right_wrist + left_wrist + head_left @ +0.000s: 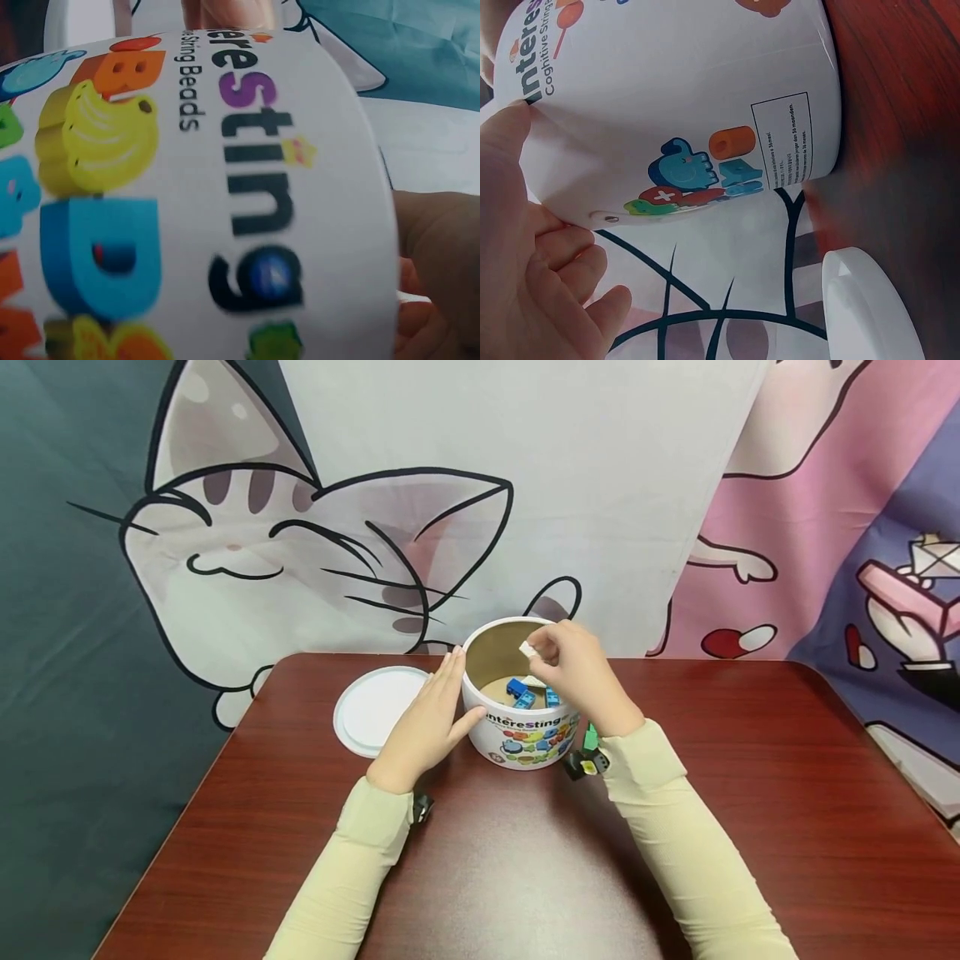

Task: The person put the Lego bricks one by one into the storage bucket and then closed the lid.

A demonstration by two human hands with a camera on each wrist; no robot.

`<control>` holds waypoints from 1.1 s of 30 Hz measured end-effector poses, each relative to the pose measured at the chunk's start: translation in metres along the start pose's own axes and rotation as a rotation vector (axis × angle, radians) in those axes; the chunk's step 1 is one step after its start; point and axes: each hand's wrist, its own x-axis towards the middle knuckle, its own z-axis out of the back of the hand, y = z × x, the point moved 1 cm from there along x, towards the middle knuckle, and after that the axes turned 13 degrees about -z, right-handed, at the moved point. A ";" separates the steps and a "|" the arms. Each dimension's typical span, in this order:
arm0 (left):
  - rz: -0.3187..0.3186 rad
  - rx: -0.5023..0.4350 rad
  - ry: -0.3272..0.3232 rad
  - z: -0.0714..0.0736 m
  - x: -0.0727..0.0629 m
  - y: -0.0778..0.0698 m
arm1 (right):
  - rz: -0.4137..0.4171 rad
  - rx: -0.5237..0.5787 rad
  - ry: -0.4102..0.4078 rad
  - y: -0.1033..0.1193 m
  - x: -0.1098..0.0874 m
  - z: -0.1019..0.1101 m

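Observation:
A white tub (522,745) with a printed label stands upright near the table's back edge, its top uncovered. My left hand (431,718) presses its side, fingers extended; the left wrist view shows the thumb (506,124) lying against the wall near the rim. Over the tub's mouth, my right hand (573,668) pinches a small white piece (527,649) between thumb and fingers. Blue blocks (524,700) and a pale piece (533,682) lie on the tub's bottom. The tub wall hides part of my right hand (442,255) in the right wrist view.
The round white lid (375,710) lies on the brown table (480,877), left of the tub. Right of the tub, a green block (591,737) shows partly behind my right wrist. A cartoon-printed cloth (600,485) hangs behind the table.

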 end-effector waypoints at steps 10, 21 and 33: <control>-0.005 -0.004 -0.001 0.000 0.002 -0.001 | -0.057 0.062 -0.013 -0.005 0.001 -0.004; -0.002 -0.003 -0.008 0.001 0.001 -0.001 | -0.003 0.133 -0.175 -0.026 -0.018 0.019; 0.008 0.003 0.005 0.000 0.001 0.000 | -0.183 0.107 -0.161 -0.072 -0.031 0.028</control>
